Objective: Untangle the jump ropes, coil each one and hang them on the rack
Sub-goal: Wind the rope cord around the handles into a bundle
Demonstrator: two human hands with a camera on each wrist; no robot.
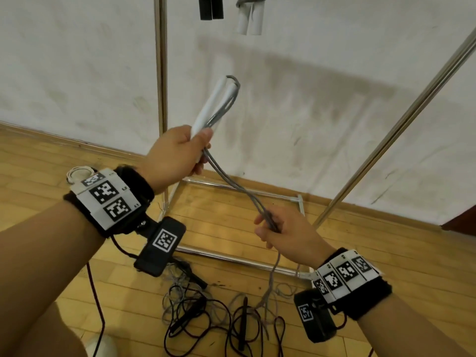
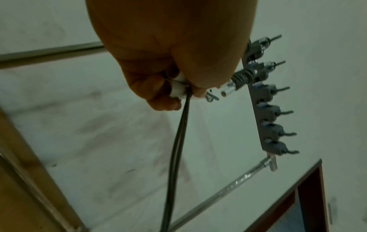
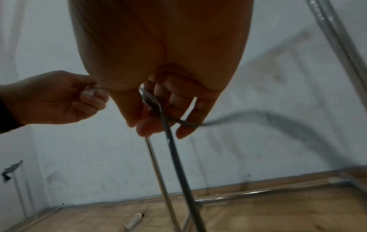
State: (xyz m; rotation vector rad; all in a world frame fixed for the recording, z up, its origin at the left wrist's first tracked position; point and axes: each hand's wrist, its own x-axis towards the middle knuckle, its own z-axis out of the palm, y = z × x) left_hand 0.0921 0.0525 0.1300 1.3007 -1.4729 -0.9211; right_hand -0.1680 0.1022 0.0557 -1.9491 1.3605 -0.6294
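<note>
My left hand (image 1: 177,153) grips the two white handles (image 1: 213,106) of a grey jump rope, held together and pointing up toward the wall. The doubled grey cord (image 1: 231,184) runs down and right into my right hand (image 1: 280,230), which pinches it between thumb and fingers. Below that hand the cord drops to a tangle of grey and dark ropes (image 1: 213,313) on the wooden floor. In the left wrist view my fingers (image 2: 164,103) curl around the handle ends, with the hook bar (image 2: 266,109) of the rack behind. The right wrist view shows the cord (image 3: 168,130) crossing my fingers.
The chrome rack's left post (image 1: 161,73), slanted right post (image 1: 401,124) and floor frame (image 1: 244,258) stand against the white wall. A black-handled rope (image 1: 211,7) and a white-handled rope (image 1: 251,18) hang at the top. A white coil (image 1: 79,172) lies on the floor at left.
</note>
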